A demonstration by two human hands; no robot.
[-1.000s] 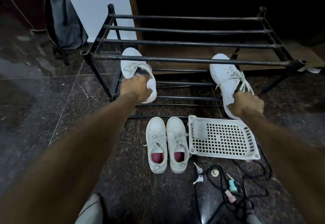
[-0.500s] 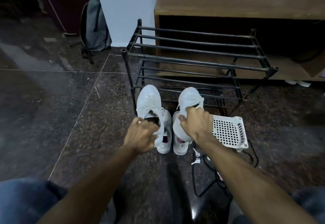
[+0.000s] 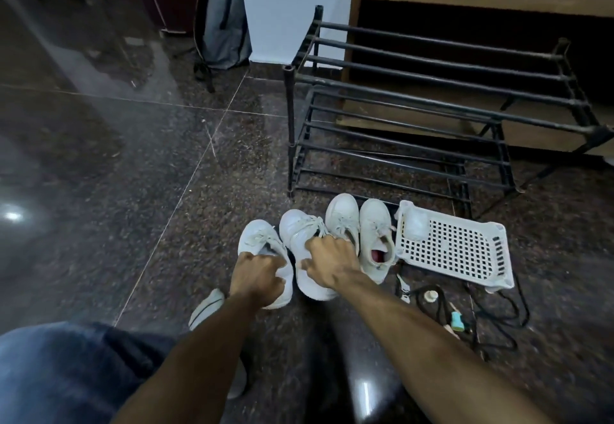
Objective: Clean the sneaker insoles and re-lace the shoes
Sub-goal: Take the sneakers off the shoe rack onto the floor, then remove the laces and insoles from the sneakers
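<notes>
Gripping one white sneaker each, the left hand [image 3: 257,272] and right hand [image 3: 332,262] are seen closed around the collars of a left-hand sneaker [image 3: 265,250] and a right-hand sneaker [image 3: 304,240], both set on the dark granite floor [image 3: 133,191] just beside a second white pair [image 3: 360,234] with red insoles showing. A second ago the two shoes were being lifted off the lower bars of the black metal shoe rack [image 3: 432,91]; half a second ago they were carried forward; now they have been brought down in front of it, and the rack stands bare. A white perforated plastic tray [image 3: 461,254] lies to the right, with keys [image 3: 403,287] and a black cable [image 3: 498,317] near it. All four shoes are judged gathered for work, with laces still threaded and no insole yet pulled; removal of the insoles is likely the next step.
</notes>
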